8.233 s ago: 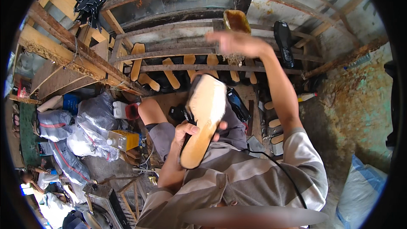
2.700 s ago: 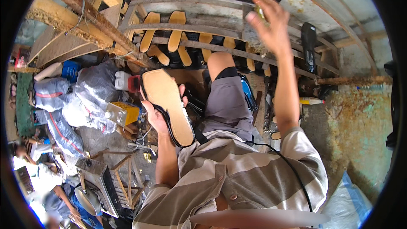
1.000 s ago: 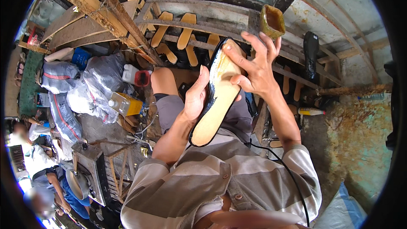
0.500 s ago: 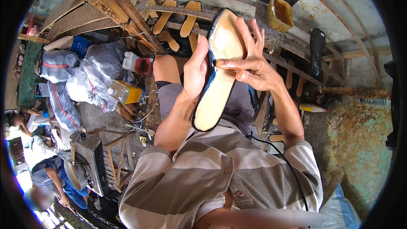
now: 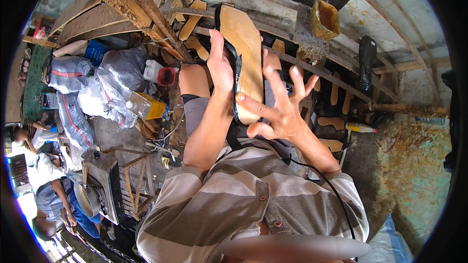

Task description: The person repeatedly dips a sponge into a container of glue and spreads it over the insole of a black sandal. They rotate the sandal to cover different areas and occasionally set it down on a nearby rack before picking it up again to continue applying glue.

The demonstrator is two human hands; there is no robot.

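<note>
A tan shoe sole (image 5: 246, 44) with a black rim stands lengthwise before my chest, its blunt pointed end away from me. My left hand (image 5: 222, 70) is closed round its left side, the thumb along the edge and the other fingers hidden beneath. Over the lower end, my right hand (image 5: 280, 104) has its fingers spread and holds nothing. Its index fingertip, stained brown, rests on the sole's lower part. The surface has a wet-looking shine there.
Wooden racks with several tan soles (image 5: 192, 19) stand beyond my knees. A yellowish tub (image 5: 325, 19) of brown stuff sits on the rack at right. At left are plastic sacks (image 5: 75, 117), a yellow can (image 5: 146, 105) and a metal-topped stand (image 5: 100, 180); other people sit farther left.
The sole's face looks tanner and its tilt has shifted, its far end now further left. My right hand has slid down from mid-sole to the near end, fingers spreading wider.
</note>
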